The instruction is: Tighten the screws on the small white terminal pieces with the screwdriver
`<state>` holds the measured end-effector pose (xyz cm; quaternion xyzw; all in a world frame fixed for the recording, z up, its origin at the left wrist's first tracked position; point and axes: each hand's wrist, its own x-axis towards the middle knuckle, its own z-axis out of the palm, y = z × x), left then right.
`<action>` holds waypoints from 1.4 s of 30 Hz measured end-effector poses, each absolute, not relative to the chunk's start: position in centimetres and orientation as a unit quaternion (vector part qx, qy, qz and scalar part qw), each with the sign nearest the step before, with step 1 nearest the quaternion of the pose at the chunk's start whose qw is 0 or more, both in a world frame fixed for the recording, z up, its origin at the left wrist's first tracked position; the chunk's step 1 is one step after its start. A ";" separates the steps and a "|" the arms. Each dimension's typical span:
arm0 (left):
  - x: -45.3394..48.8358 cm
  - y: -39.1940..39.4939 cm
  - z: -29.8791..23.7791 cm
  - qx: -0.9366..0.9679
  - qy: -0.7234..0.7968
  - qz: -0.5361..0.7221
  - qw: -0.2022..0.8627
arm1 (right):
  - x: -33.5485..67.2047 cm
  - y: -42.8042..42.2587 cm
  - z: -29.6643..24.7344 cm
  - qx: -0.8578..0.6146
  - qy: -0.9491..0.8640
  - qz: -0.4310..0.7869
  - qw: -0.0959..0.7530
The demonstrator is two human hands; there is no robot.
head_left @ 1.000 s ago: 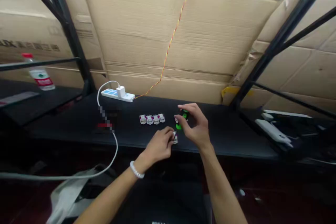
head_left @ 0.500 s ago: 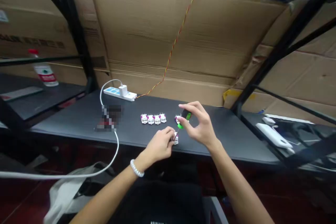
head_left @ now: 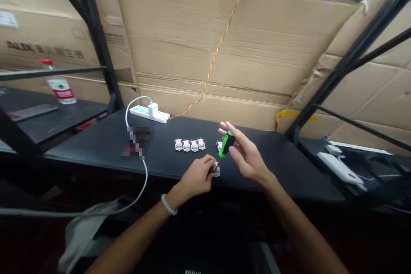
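Observation:
A screwdriver (head_left: 227,144) with a green-and-black handle stands tilted, its thin shaft running down to a small white part (head_left: 217,170) near the table's front edge. My right hand (head_left: 248,156) is at the handle, thumb against its right side and fingers loosely spread behind it. With fingers bent and pinched, my left hand (head_left: 201,174) holds the white part and covers much of it; the screwdriver's tip is hidden there. A similar white-and-purple part (head_left: 219,145) lies just behind the screwdriver. To the left, a row of several white-and-purple parts (head_left: 186,145) lies on the black table (head_left: 282,167).
A white power strip (head_left: 141,111) with a plugged-in adapter sits at the back left. Its white cable (head_left: 146,175) hangs over the front edge near a pixelated item. Cardboard (head_left: 180,43) stands behind; black metal posts (head_left: 99,38) flank the table. A bottle (head_left: 62,90) is far left.
My right fingers have loosened and opened out around the screwdriver handle, baring more of its green side. My left hand stays on the white part. The whole view has shifted slightly.

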<state>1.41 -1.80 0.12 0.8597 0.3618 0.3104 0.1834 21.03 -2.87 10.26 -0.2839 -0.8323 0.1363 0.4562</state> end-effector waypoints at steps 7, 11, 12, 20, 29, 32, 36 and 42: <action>1.4 -1.9 0.3 0.860 0.365 0.307 0.179 | 21.3 -2.6 11.0 -0.296 -0.829 -0.031 0.473; 1.4 -1.9 0.3 0.860 0.365 0.303 0.186 | 22.1 -2.1 11.5 -0.267 -0.860 -0.008 0.434; 1.4 -1.9 0.3 0.860 0.365 0.304 0.186 | 22.2 -2.0 11.6 -0.259 -0.868 0.013 0.423; 1.4 -1.9 0.3 0.862 0.371 0.297 0.176 | 23.0 -0.6 12.5 -0.261 -0.861 -0.012 0.436; 1.4 -1.9 0.3 0.864 0.362 0.301 0.176 | 23.4 -0.5 14.0 -0.250 -0.901 0.029 0.353; 1.4 -1.8 0.3 0.865 0.361 0.302 0.175 | 23.4 -0.3 14.1 -0.279 -0.895 -0.020 0.348; 1.4 -1.8 0.2 0.864 0.365 0.302 0.172 | 23.2 -0.5 13.5 -0.254 -0.907 0.014 0.336; 1.4 -1.9 0.2 0.863 0.366 0.300 0.179 | 23.1 -0.2 13.4 -0.234 -0.895 0.034 0.378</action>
